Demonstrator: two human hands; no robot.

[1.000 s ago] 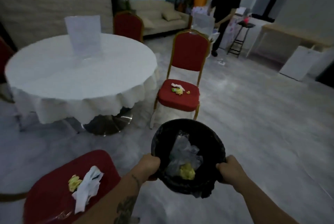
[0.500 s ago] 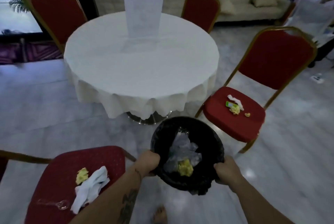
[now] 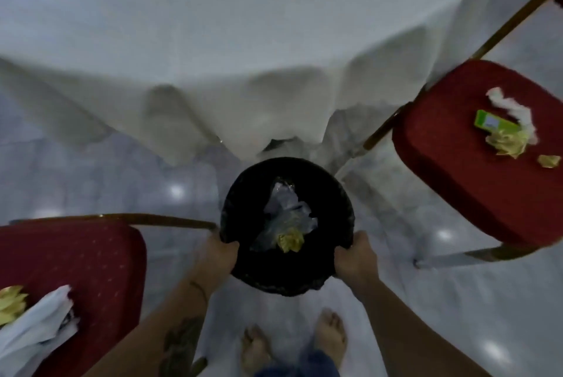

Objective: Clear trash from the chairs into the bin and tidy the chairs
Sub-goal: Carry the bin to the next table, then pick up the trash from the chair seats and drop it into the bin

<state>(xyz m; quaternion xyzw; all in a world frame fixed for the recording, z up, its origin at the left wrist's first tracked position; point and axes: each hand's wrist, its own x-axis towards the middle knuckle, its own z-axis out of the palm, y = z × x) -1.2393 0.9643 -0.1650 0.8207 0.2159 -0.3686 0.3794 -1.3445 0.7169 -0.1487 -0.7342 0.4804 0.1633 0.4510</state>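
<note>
I hold a black bin (image 3: pixel 243 194) low in front of me, my left hand (image 3: pixel 217 250) gripping its left rim and my right hand (image 3: pixel 355 256) its right rim. Clear plastic and a yellow wad lie inside. A red chair seat (image 3: pixel 457 181) at the right carries white tissue (image 3: pixel 515 108), a green wrapper (image 3: pixel 487 123) and yellow crumpled paper (image 3: pixel 508 143). Another red chair seat (image 3: pixel 91 261) at the lower left holds a white tissue (image 3: pixel 36 328) and a yellow wad (image 3: pixel 10 303).
A round table with a white cloth (image 3: pixel 243 56) hangs just beyond the bin. The floor (image 3: pixel 457 315) is glossy pale marble. My bare feet (image 3: pixel 292 343) stand below the bin, between the two chairs.
The view has tilted sharply down and closer to the table. The bin has dropped lower between the two chairs, with both hands still on its rim.
</note>
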